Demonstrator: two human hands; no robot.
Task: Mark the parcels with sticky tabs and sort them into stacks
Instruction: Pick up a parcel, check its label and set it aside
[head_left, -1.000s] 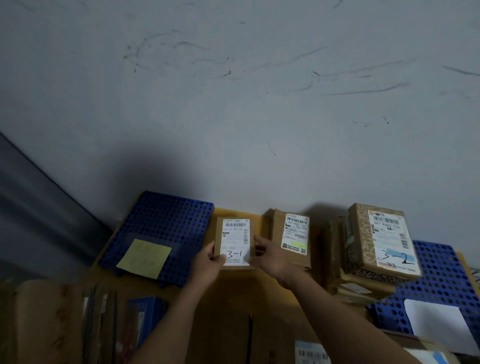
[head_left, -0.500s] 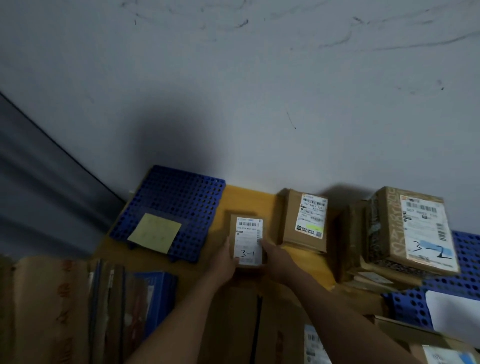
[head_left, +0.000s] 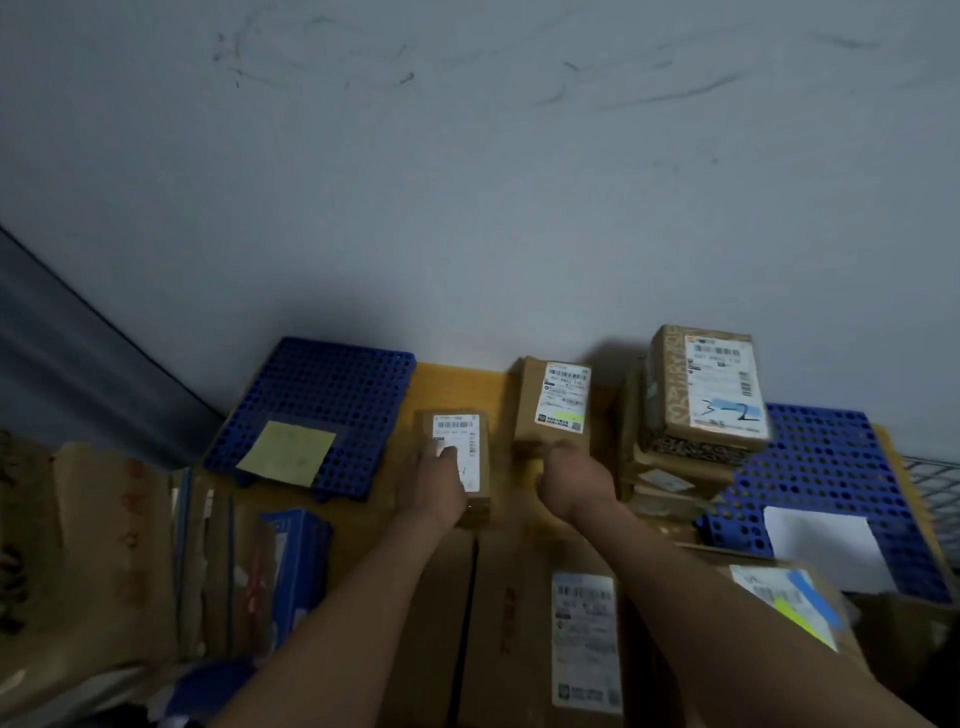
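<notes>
Two hands out over the yellow tabletop (head_left: 457, 385): left hand (head_left: 434, 486) laid flat on the small parcel (head_left: 480, 441), fingers (head_left: 445, 452) straight on its label (head_left: 456, 423); right hand (head_left: 571, 478) curled at the near edge of the second parcel (head_left: 530, 405), grip impossible to tell. Press evenly; slide, not lift. Beyond: blue mat (head_left: 322, 382), taller stack (head_left: 670, 395), scuffed grey wall (head_left: 467, 208).

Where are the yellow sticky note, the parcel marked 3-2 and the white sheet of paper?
yellow sticky note (head_left: 287, 453): head view, centre of the note.
parcel marked 3-2 (head_left: 711, 389): head view, on its white label.
white sheet of paper (head_left: 826, 548): head view, its middle.
</notes>
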